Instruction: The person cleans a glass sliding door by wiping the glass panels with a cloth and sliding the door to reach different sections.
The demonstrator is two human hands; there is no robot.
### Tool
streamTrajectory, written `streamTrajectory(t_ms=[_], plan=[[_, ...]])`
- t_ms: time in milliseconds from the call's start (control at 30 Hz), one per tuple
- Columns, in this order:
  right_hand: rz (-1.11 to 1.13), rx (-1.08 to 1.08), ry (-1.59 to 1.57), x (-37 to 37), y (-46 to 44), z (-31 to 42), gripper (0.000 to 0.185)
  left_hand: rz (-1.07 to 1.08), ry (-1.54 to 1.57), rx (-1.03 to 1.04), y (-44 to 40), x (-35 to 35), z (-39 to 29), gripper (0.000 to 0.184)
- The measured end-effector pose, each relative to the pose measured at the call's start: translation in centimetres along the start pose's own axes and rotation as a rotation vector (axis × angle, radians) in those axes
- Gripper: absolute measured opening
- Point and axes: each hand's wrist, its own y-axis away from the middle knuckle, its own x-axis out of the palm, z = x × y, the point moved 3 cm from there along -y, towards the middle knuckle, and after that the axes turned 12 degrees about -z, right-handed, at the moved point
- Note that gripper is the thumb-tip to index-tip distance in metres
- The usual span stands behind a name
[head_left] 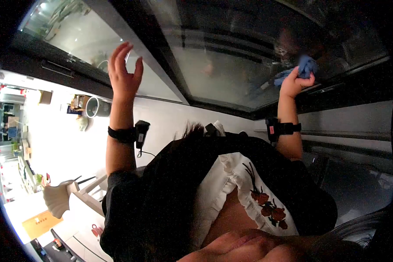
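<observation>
My left hand (124, 76) is raised at the upper left with its fingers apart and nothing in it. It is over or near a glass panel (81, 32) beside a grey frame strip (155, 61); whether it touches them I cannot tell. At the upper right, my right hand (294, 83) grips a crumpled blue cloth (308, 65) near the lower edge of a large dark glass pane (231, 52). Part of the cloth spreads to the left of the fingers. Black straps with small devices circle both forearms.
A dark frame with a handle (56, 68) borders the left glass. Farther left are a round bin (97, 107), a cardboard box (45, 97), a pale chair (59, 198) and a table (41, 222). Dark ledges (349, 134) lie at the right.
</observation>
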Motion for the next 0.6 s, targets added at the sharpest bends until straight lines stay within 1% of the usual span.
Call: streamTrajectory(t_ms=[67,100,133,200,233,267,300,400,433,467,500,533,567,600], plan=[[0.095,-0.180,0.043,1.6,1.6,1.3,0.052,-0.089,-0.093,0.044,-1.3,0.1,2.5,0.041],[0.125,-0.368,0.119,2.3,2.4,2.2,0.052,-0.077,-0.077,0.090,-2.2,0.4,2.9,0.042],[0.171,-0.492,0.183,3.0,3.3,3.9,0.052,-0.064,-0.060,0.136,-3.0,1.1,3.0,0.043],[0.326,-0.562,0.226,5.0,5.9,6.4,0.047,-0.030,0.109,0.274,-4.0,4.3,2.5,0.050],[0.428,-0.624,0.182,5.9,7.1,6.7,0.043,-0.002,0.155,0.309,-4.8,6.2,1.6,0.054],[0.529,-0.685,0.134,6.6,7.8,6.8,0.040,-0.008,0.193,0.398,-5.4,8.0,0.7,0.052],[0.598,-0.761,0.094,7.0,8.1,7.1,0.040,-0.041,0.131,0.336,-6.2,9.4,-1.0,0.050],[0.619,-0.863,0.078,6.5,6.6,5.6,0.043,-0.072,0.002,0.185,-8.3,12.7,-0.6,0.064],[0.550,-0.672,0.121,6.1,5.1,5.0,0.046,-0.086,-0.029,0.194,-8.5,13.1,-0.5,0.064],[0.484,-0.750,0.296,4.8,2.9,4.9,0.044,-0.096,-0.063,0.200,-8.5,13.5,-0.2,0.063],[0.356,-0.713,0.461,4.0,0.5,5.2,0.043,-0.105,-0.097,0.204,-8.3,13.9,-0.1,0.062],[0.168,-0.810,0.281,3.3,-2.3,6.0,0.042,-0.095,-0.095,0.195,-8.2,13.9,-0.3,0.062],[0.015,-0.954,0.284,3.4,-4.7,7.7,0.043,-0.086,-0.094,0.188,-8.3,13.8,-0.3,0.063],[-0.126,-0.847,0.235,3.8,-6.7,9.2,0.042,-0.078,-0.095,0.181,-8.2,13.8,-0.3,0.063]])
